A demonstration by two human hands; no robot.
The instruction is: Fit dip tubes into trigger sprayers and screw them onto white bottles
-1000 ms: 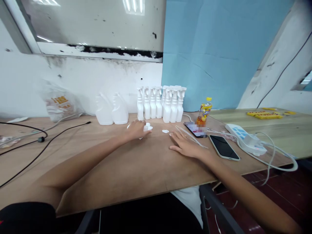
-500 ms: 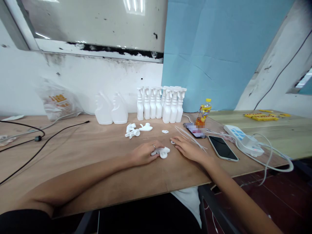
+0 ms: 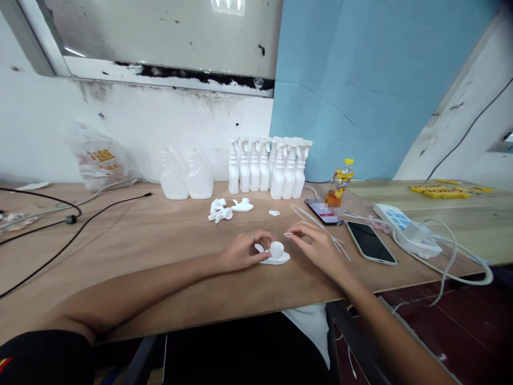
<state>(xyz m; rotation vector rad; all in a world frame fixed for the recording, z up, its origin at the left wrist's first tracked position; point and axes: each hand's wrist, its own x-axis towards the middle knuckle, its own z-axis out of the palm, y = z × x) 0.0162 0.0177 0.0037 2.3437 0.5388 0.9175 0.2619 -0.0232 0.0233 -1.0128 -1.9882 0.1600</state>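
Across the near part of the scene, we see a smooth brown wooden table [image 3: 172,230]. At its far side stand two broad, milky plastic jugs [image 3: 174,179] and, to their right, slim opaque white spray bottles [image 3: 254,176]. Nearer us, the left hand [image 3: 242,250] curls its fingers around a white plastic spray head [image 3: 277,255] on the wood; just right, the right hand [image 3: 315,240] pinches a thin, flat white piece [image 3: 288,234]. Compared with half a second ago, we find the head turned, its round collar now upward, and the flat piece raised.
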